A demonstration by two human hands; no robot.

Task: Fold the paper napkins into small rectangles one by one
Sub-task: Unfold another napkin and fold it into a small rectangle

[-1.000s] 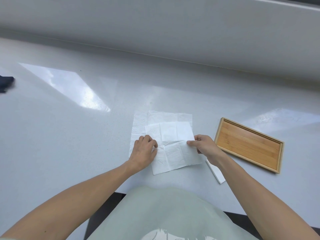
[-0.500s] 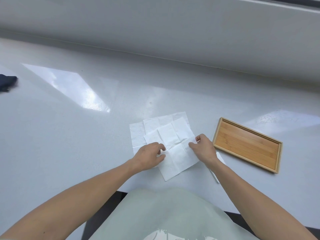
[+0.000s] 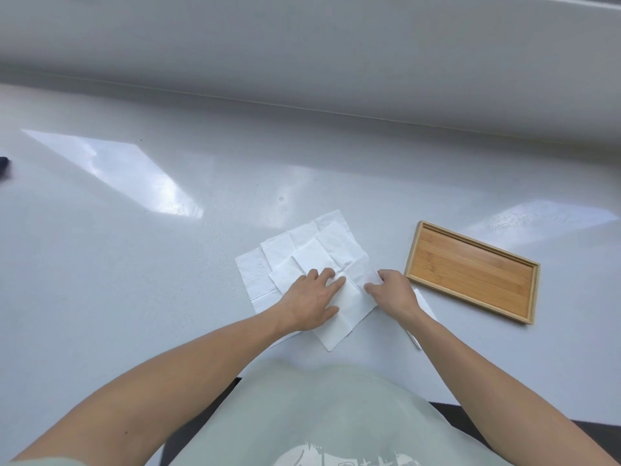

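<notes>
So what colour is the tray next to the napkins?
The tray is light brown bamboo wood with a paler rim, seen best in the head view.

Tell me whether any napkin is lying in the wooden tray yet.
No. The tray shows only bare wood, while the napkins lie on the table to its left under both hands.

Lying flat mid-counter: unfolded paper napkins (image 3: 304, 253), both hands pressing on the top sheet. Occupying the right side, just beyond the right hand (image 3: 393, 290): shallow wooden tray (image 3: 411, 253), raised rim. Peeking out under the right forearm: a folded napkin (image 3: 425, 302). Stretching open to the left and far side: bare white counter (image 3: 134, 264). Sitting at the far-left edge: small dark object (image 3: 4, 166). Bounding the far side: wall.
</notes>
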